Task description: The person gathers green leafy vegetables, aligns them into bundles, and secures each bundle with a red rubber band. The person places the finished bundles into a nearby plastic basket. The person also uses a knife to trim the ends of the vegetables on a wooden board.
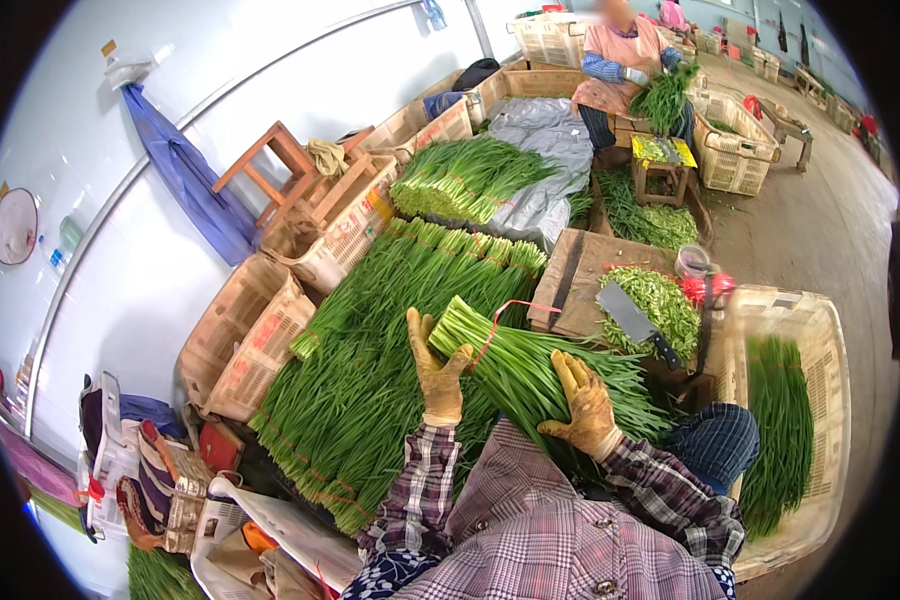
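Observation:
A large bunch of garlic chives lies across in front of me, its pale cut ends at the upper left and a red tie round it near that end. My left hand, in a yellow-stained glove, is spread beside the cut ends, thumb close to the stems. My right hand, gloved alike, rests spread against the leafy part. Under and left of the bunch, many tied bundles of chives are laid in rows. A cleaver with a black handle lies on chopped stem ends on a wooden board.
A plastic crate with chives stands at my right. Further crates and a wooden stool line the wall side. Beyond a grey plastic sheet sits a co-worker holding chives behind a small stool.

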The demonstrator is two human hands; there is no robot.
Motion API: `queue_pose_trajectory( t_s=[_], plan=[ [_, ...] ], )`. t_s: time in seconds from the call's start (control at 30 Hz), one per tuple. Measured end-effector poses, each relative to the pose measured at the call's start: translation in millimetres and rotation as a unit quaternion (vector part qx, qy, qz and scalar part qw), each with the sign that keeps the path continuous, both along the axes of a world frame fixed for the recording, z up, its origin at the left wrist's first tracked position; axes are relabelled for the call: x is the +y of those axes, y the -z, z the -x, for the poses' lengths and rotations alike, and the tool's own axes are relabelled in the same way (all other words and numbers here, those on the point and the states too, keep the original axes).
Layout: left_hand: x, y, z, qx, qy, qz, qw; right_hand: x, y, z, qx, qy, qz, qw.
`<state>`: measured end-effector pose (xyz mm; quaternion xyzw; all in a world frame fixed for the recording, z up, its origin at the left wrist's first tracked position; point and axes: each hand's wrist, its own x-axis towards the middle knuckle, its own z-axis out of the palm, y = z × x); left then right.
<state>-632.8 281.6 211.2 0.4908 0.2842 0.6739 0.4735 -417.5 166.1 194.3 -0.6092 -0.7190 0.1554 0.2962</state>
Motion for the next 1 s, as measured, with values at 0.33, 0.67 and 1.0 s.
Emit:
queue_pose_trajectory(
  t_s=[0.33,0.67,1.0],
  plan=[
    [15.4,-4.4,14.2,0.223,-0.078,-0.070,0.969,1.2,8.2,-0.4,-0.009,-0.008,-0.030,0.999],
    [46.2,11.6,20.1,0.251,-0.195,-0.150,0.936,1.0,12.2,1.9,-0.048,0.007,0.006,0.999],
    [91.5,-19.0,68.8,0.010,-0.238,-0.023,0.971,0.2,-1.5,1.5,-0.053,-0.002,-0.003,0.999]
  ],
)
